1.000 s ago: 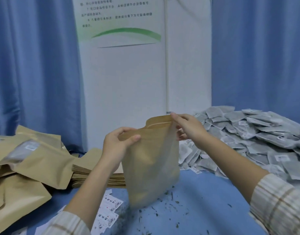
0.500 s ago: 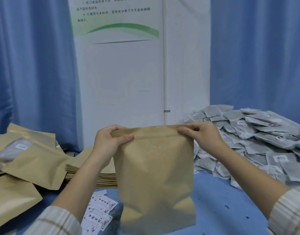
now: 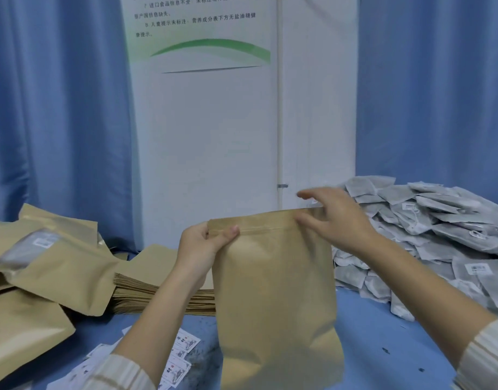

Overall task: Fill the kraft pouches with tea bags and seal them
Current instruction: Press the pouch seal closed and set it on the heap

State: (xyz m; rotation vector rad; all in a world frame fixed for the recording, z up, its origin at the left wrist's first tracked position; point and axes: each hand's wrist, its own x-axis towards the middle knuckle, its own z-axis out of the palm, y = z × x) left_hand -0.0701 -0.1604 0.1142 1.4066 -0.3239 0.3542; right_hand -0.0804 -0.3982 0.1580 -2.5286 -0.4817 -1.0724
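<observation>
- A heap of filled kraft pouches (image 3: 42, 266) lies at the 9 o'clock side of the blue tabletop (image 3: 383, 333); one shows a clear window with a white label.
- A flat stack of empty pouches (image 3: 157, 288) sits just right of that heap, behind the left forearm.
- Printed paper labels (image 3: 180, 358) lie scattered on the tabletop at 7 o'clock, partly under the left sleeve (image 3: 121, 372).
- The left hand (image 3: 202, 246) pinches the upper left corner of the held kraft pouch (image 3: 276, 299), thumb across the front at the zip line, fingers hidden behind.
- The pouch stands upright in the centre, its plain front towards the camera; its top edge looks pressed flat, and its base is low by the tabletop, though whether it touches cannot be told.
- The right hand (image 3: 335, 220) is at the pouch's upper right corner, at 1 o'clock from the pouch's middle. Its thumb lies on the front by the zip strip; the forefinger is lifted and blurred above the top edge, so a firm pinch cannot be confirmed.
- A large pile of grey tea bags (image 3: 433, 237) fills the 3 o'clock side, behind the right forearm.
</observation>
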